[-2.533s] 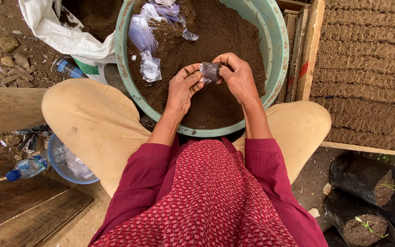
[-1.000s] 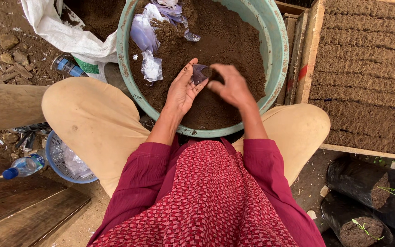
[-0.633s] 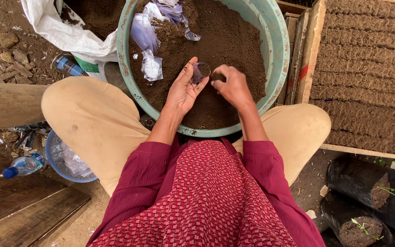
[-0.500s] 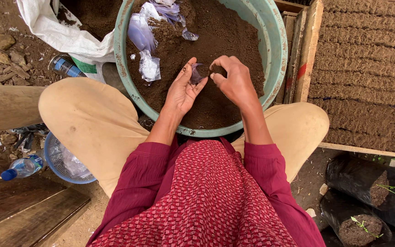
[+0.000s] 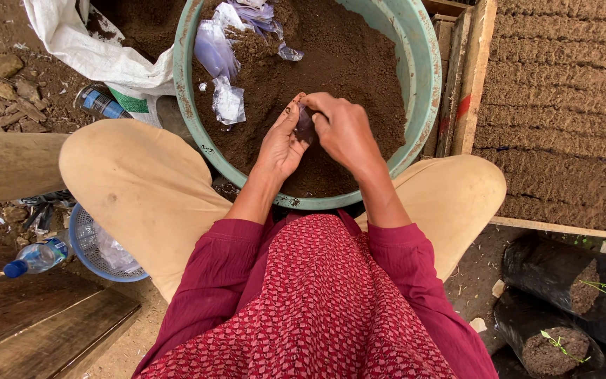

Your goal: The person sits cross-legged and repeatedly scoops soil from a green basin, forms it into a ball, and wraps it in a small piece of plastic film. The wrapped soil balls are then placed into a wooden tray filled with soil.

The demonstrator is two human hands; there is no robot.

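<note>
Big round green plastic basin (image 5: 421, 77) full of dark brown soil (image 5: 345, 56), sitting on the ground between the person's knees. White woven sack (image 5: 92, 49) lies against the basin's left rim. Crumpled clear plastic bags (image 5: 219, 52) lie on the soil by the far-left rim. Left hand (image 5: 280, 144) over the soil near the basin's near rim, fingers curled around a small clear plastic bag (image 5: 304, 128). Right hand (image 5: 345, 130) touches it, fingertips pinching into the bag's mouth.
</note>
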